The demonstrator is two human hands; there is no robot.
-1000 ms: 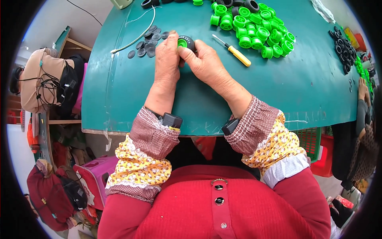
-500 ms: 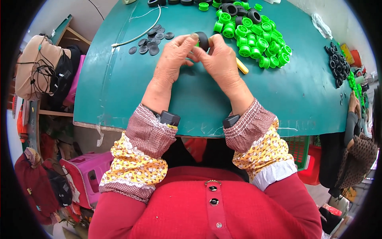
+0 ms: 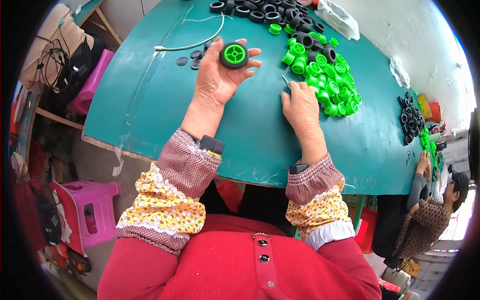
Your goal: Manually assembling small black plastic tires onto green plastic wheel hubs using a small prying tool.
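Note:
A toy wheel (image 3: 234,55), a black tyre around a green spoked hub, rests in my left hand (image 3: 214,85) with its hub face up. The thumb grips its left side, while the other fingers reach out behind it. My right hand (image 3: 303,110) lies low at the table, fingers closed over a tool with a slim grey blade (image 3: 285,80); its handle is hidden under the hand. Just beyond my right fingers begins a heap of green wheel hubs (image 3: 330,87). Several flat black discs (image 3: 195,64) lie left of my left hand, partly covered by it.
Black tyres (image 3: 270,15) are piled at the table's far side. A pale cord (image 3: 200,44) curves across the far left. At right, a person (image 3: 425,220) works beside another pile of tyres (image 3: 410,117). A pink stool (image 3: 95,210) stands at lower left.
My hands have parted. The left has turned the wheel face up and kept it; the right has let go of the wheel and closed on the tool by the hubs. The view has shifted.

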